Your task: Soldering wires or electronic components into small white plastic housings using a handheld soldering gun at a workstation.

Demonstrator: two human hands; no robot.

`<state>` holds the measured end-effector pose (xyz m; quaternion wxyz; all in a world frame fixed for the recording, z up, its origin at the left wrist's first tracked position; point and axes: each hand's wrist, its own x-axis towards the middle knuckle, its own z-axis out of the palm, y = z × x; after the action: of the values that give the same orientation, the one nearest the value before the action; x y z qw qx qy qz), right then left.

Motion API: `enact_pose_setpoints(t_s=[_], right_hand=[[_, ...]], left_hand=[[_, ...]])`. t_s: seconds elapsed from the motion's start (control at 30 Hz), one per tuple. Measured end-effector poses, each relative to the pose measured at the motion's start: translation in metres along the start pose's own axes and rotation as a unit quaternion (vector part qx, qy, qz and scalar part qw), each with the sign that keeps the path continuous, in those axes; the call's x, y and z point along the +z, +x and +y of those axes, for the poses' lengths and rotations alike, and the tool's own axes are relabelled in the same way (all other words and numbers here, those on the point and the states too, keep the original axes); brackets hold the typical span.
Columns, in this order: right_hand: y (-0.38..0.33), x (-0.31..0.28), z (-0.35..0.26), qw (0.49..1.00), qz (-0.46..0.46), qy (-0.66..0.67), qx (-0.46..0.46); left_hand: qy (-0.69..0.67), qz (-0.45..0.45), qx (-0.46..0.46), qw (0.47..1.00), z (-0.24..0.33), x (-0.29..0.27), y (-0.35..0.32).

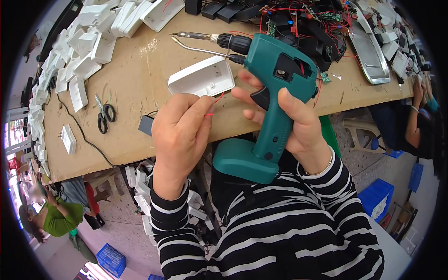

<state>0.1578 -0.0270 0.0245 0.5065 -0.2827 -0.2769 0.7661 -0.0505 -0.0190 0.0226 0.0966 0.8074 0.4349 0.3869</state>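
Observation:
My right hand (303,126) holds a green cordless soldering gun (267,116) by its handle, thumb on the near side and fingers loosely spread by the black trigger. Its metal tip and a thin curved feed tube point left above the board. In a closed pinch, my left hand (179,133) grips thin red wires (219,96), whose ends stick out past the fingertips. Just beyond that hand lies an open white plastic housing (203,78), its hollow side facing up. A small dark box (146,124) sits beside my left hand, partly hidden by it.
Black-handled scissors (106,116), a white plug-in case (68,139) and a black cable (84,133) lie at left. White housings (86,65) pile up far left; circuit boards with red wires (298,28) and a metal tray (368,46) are at the back right. Other people sit nearby.

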Motion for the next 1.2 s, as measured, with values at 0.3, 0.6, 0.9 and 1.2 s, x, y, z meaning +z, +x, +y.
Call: enact_pose_setpoints(t_s=[0.3,0.6,0.9,1.2], right_hand=[[0.009,0.001,0.004,1.000,0.024,0.017,-0.006],[0.006,-0.008,-0.009,1.000,0.020,-0.013,-0.015],[-0.004,-0.012,-0.014,0.999,0.008,-0.043,-0.033],[-0.072,-0.014,-0.034,0.975,0.044,-0.213,-0.045]], left_hand=[[-0.093,0.011,-0.037,0.995,0.010,0.014,-0.001],[0.010,0.008,-0.047,0.999,0.017,0.029,0.005],[0.146,0.081,0.058,0.984,0.016,0.029,0.004],[0.214,0.149,-0.017,0.965,0.009,0.042,0.004]])
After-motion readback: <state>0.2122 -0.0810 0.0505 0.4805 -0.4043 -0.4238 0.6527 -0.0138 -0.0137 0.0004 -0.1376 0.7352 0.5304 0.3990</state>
